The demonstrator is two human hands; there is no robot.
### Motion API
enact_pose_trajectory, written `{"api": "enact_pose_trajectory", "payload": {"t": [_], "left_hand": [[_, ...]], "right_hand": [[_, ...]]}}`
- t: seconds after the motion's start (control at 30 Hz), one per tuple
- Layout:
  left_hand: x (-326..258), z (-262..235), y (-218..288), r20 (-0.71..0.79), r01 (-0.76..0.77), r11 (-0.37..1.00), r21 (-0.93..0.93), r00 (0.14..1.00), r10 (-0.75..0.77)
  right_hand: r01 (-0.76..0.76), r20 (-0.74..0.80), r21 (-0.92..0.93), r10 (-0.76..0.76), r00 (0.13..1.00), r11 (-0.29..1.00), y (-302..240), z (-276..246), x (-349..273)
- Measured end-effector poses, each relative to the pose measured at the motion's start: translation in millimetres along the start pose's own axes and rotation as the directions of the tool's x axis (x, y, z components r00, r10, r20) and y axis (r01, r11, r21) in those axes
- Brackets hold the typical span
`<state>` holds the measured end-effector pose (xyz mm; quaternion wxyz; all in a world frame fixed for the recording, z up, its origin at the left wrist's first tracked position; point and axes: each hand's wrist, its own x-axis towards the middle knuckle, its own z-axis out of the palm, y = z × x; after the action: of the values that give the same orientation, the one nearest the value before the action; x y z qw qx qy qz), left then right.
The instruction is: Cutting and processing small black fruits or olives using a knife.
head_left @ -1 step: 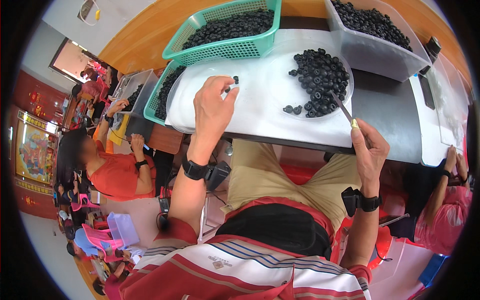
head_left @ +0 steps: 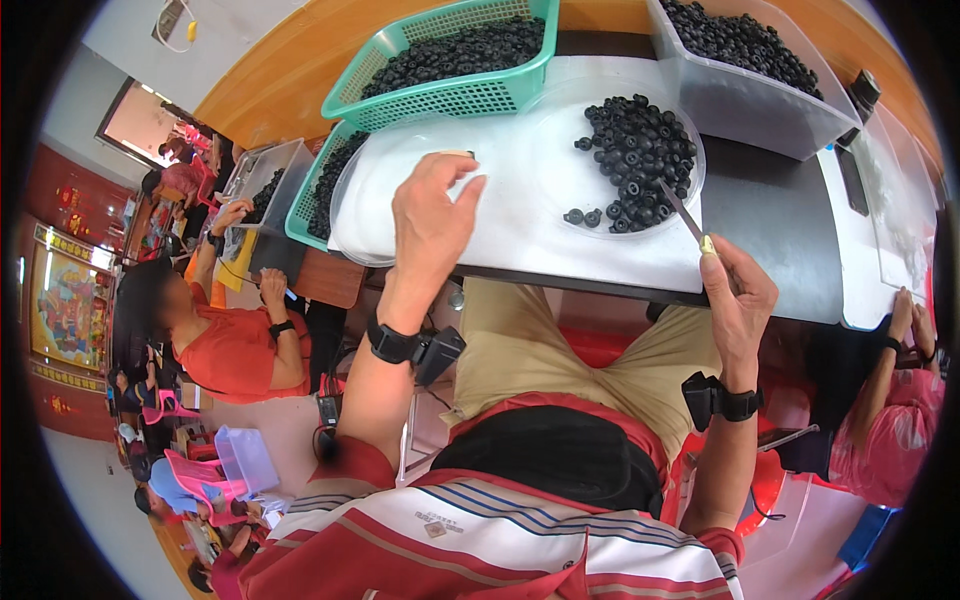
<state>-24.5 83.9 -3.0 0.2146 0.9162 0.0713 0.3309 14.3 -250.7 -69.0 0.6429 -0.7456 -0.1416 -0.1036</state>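
Observation:
My left hand (head_left: 432, 222) hovers over a white sheet (head_left: 520, 215) on the table, its fingers bent toward the thumb; I cannot see whether anything is between them. My right hand (head_left: 738, 292) sits at the table's near edge and grips a thin metal tool (head_left: 682, 213) with a yellowish end. The tool's tip points up into a pile of small black ring-shaped pieces (head_left: 640, 160) lying in a clear round dish (head_left: 560, 160). A few loose black pieces (head_left: 583, 216) lie at the pile's near left.
A green basket (head_left: 440, 95) of black pieces stands at the back left, with a second green basket (head_left: 305, 205) beside the sheet. A grey bin (head_left: 745, 100) of black pieces is at the back right. Other people sit left (head_left: 235, 345) and right (head_left: 890, 400).
A small black piece showed at my left fingertips before; now it is out of sight and the fingers are bent closer to the thumb. My right hand and tool are unmoved.

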Motion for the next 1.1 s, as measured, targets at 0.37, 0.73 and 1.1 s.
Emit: {"api": "enact_pose_trajectory", "payload": {"t": [0.37,0.73,1.1], "left_hand": [[33,25,59,0.600,-0.072,0.997,-0.040,0.795,0.082],[67,46,60,0.855,-0.164,0.980,-0.110,0.488,0.177],[45,41,59,0.732,0.284,0.851,-0.441,0.662,0.159]], "right_hand": [[-0.007,-0.002,0.010,0.007,1.000,1.000,1,-2,0],[-0.015,-0.016,0.020,0.016,1.000,1.000,1,-3,0],[0.011,-0.007,-0.013,-0.011,1.000,1.000,-8,-3,1]]}}
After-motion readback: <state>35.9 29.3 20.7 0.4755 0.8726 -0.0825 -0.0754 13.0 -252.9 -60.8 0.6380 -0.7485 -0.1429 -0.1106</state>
